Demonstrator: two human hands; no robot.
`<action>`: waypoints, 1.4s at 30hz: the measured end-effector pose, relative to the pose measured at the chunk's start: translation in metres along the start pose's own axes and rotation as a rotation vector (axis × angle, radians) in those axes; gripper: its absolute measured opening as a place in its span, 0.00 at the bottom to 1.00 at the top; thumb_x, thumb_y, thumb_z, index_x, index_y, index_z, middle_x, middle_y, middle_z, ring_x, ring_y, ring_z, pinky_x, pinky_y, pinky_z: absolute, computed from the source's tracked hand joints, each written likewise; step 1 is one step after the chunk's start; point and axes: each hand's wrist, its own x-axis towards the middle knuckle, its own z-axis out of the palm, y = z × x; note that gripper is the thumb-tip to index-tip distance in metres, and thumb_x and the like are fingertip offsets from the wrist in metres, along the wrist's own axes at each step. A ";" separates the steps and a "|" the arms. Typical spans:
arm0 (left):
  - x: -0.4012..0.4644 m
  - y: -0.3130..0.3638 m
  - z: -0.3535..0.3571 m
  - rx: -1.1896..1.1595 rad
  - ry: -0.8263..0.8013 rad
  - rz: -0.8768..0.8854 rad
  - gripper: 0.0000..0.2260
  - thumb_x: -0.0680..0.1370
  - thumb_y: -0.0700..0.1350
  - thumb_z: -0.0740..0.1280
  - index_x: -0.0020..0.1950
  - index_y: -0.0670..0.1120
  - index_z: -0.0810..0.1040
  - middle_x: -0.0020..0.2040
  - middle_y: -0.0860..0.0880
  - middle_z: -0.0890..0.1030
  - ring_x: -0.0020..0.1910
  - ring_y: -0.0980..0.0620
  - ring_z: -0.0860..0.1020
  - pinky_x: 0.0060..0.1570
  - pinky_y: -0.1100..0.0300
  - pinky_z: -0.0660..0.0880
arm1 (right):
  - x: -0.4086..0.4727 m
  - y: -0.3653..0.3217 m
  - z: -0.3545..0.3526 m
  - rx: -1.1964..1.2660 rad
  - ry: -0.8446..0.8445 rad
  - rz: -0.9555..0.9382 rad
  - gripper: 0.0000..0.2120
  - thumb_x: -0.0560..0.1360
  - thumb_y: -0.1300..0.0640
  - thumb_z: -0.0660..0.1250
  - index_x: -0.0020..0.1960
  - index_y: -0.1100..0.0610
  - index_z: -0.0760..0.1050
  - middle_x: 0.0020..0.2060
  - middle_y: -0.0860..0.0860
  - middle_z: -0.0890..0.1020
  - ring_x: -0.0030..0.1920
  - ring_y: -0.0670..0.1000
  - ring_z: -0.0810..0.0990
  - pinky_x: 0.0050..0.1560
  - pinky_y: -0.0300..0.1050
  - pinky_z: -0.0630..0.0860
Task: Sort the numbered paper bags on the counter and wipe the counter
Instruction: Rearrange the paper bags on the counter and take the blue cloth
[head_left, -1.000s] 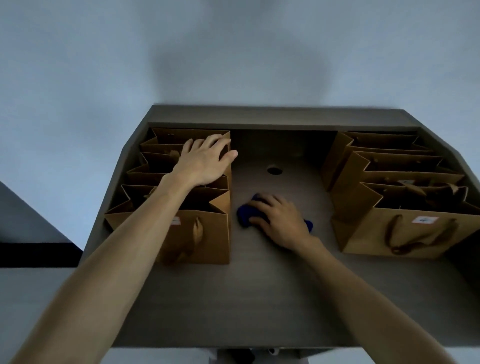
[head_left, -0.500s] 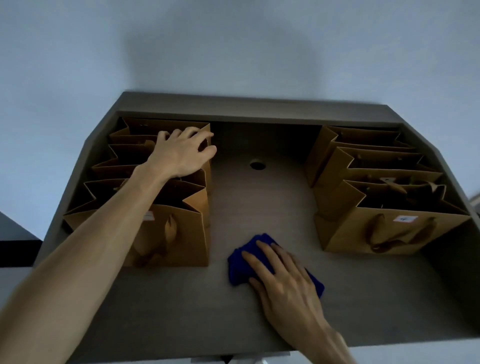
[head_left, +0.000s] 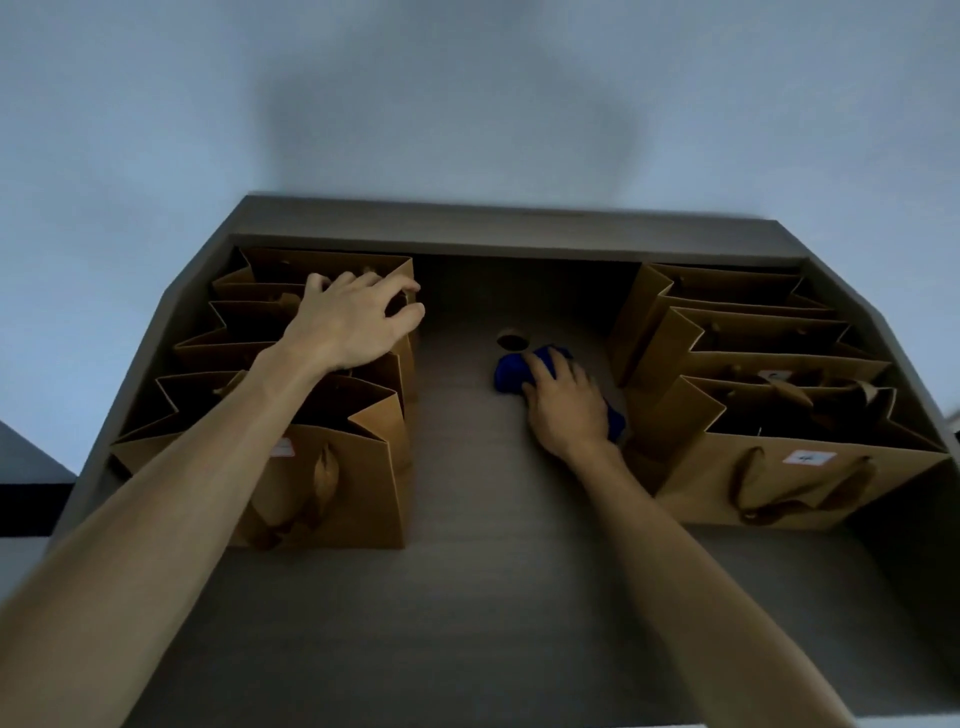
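Observation:
Two rows of brown paper bags stand on the grey counter (head_left: 467, 597). The left row (head_left: 353, 483) has several bags, and my left hand (head_left: 353, 322) rests on top of its rear bags with fingers spread. The right row (head_left: 800, 483) holds three bags with small white labels. Between the rows my right hand (head_left: 569, 402) presses flat on a blue cloth (head_left: 511, 371) lying on the counter near its back.
A round cable hole (head_left: 511, 340) sits in the counter just beyond the cloth. A raised ledge (head_left: 519, 234) runs along the back against a plain wall. The counter's front edge is near the bottom of the view.
My right hand has pushed the blue cloth from near the front of the counter toward the back, up to the cable hole. My left hand stays on the left bags.

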 end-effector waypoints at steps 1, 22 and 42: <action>0.000 0.000 0.000 -0.008 0.000 0.002 0.21 0.80 0.62 0.50 0.71 0.59 0.64 0.70 0.47 0.72 0.68 0.44 0.69 0.68 0.41 0.57 | -0.012 -0.001 0.001 0.005 0.019 -0.004 0.23 0.83 0.48 0.53 0.77 0.47 0.55 0.77 0.54 0.58 0.75 0.58 0.58 0.74 0.58 0.57; 0.000 -0.003 0.003 -0.013 0.025 0.011 0.20 0.80 0.62 0.49 0.70 0.60 0.64 0.68 0.50 0.73 0.67 0.47 0.70 0.68 0.43 0.57 | 0.104 -0.007 -0.001 -0.047 0.058 0.342 0.28 0.80 0.53 0.60 0.77 0.54 0.56 0.73 0.62 0.63 0.72 0.64 0.63 0.71 0.59 0.61; 0.000 -0.003 0.004 -0.063 0.029 0.024 0.19 0.80 0.60 0.50 0.68 0.59 0.67 0.66 0.50 0.75 0.64 0.47 0.71 0.66 0.43 0.58 | 0.028 -0.055 0.011 0.040 -0.008 -0.332 0.21 0.80 0.47 0.57 0.73 0.45 0.63 0.73 0.49 0.67 0.72 0.55 0.65 0.70 0.55 0.63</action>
